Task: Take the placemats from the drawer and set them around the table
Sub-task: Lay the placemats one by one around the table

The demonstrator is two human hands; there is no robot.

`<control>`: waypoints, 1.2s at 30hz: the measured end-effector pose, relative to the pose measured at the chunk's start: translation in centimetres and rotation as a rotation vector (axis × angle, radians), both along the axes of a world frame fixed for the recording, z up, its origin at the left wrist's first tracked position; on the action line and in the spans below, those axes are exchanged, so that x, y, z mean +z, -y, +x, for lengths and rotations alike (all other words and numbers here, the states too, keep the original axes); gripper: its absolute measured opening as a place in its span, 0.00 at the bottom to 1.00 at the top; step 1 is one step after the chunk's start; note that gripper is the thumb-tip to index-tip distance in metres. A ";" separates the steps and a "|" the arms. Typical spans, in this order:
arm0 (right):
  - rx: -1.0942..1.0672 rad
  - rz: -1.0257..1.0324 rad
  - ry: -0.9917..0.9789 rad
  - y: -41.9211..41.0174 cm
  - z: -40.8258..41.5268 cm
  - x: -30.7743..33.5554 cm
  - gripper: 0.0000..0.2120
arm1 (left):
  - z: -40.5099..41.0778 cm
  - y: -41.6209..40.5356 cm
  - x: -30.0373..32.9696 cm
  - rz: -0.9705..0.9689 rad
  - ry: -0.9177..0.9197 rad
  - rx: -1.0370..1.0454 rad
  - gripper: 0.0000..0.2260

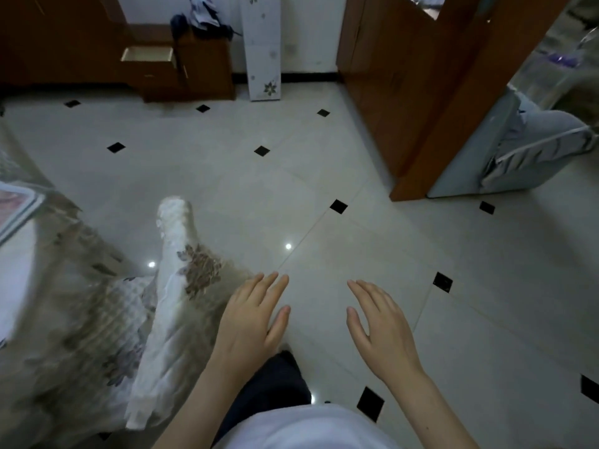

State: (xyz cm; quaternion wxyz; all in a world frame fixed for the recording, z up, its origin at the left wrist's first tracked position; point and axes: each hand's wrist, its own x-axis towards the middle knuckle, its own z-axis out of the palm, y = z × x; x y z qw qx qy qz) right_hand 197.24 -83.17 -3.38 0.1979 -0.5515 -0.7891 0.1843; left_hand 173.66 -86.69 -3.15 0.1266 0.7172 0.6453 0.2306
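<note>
**Both hands empty over tiled floor; drawer stands open at far wall**

Far left: a table (19, 286) draped in a floral cloth (97, 319) fills the lower left corner of the view. A tray-like item (19, 205) lies near the table's far edge; blur prevents saying whether it is a placemat. A chair (171, 286) with a quilted white cover stands just beside the table's right edge.

Upper left: a dark wooden cabinet (201, 66) against the far wall has one drawer (149, 55) pulled out. The drawer's pale interior shows; its contents cannot be made out.

Centre: the left hand (252, 322) is held palm down above the floor (324, 176), fingers straight and slightly spread, holding nothing. The right hand (379, 328) is level with it and apart from it, fingers likewise extended, holding nothing.

Right: a wooden door frame (431, 124) stands at the tiled floor's upper right, with a grey upholstered seat (518, 147) just beyond it.
</note>
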 end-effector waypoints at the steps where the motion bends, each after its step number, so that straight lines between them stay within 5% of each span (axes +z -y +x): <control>1: -0.005 0.002 -0.001 -2.1 -0.5 0.2 0.24 | -0.5 -2.1 0.1 0.016 -0.001 -0.001 0.22; 16: 0.299 -0.013 0.046 -29.5 -13.1 1.8 0.25 | -10.9 -21.8 1.3 0.004 0.011 0.382 0.22; 28: 0.843 0.072 0.027 -52.7 -29.8 2.6 0.22 | -20.1 -37.2 2.4 -0.037 -0.059 0.865 0.22; 36: 1.178 0.078 -0.010 -58.8 -41.3 2.9 0.21 | -22.9 -39.8 2.7 -0.030 -0.009 1.197 0.21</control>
